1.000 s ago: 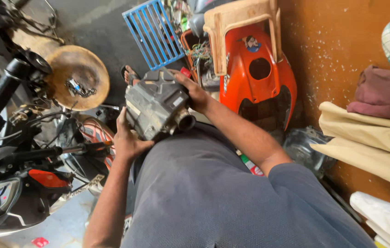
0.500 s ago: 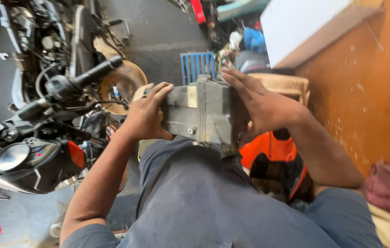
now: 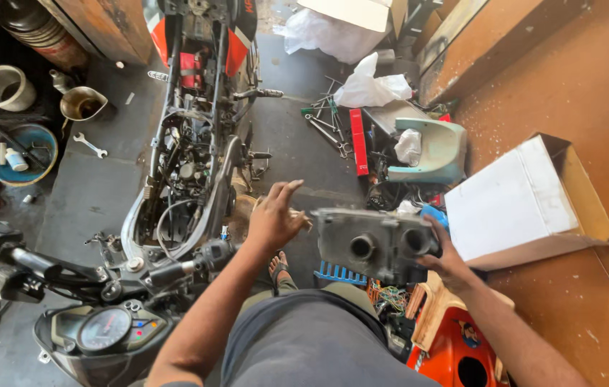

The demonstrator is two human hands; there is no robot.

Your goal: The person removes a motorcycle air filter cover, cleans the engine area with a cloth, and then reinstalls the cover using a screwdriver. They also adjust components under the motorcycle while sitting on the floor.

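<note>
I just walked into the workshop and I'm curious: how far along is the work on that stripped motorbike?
Already done: the motorbike stands stripped, frame and wiring bare, tools scattered on the floor. In hand: the right hand holds a grey headlight housing clear of the bike; the left hand hovers open beside it, apparently not gripping. Left: the housing is not mounted anywhere, and the bike looks far from reassembled.

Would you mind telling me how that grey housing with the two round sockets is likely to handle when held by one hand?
The grey housing looks rigid, moulded plastic, so it should keep its shape. The right hand grips only its right end while the left hand is open and apart from it, so it probably isn't very heavy. Held at one end, it may tend to droop or twist.
</note>
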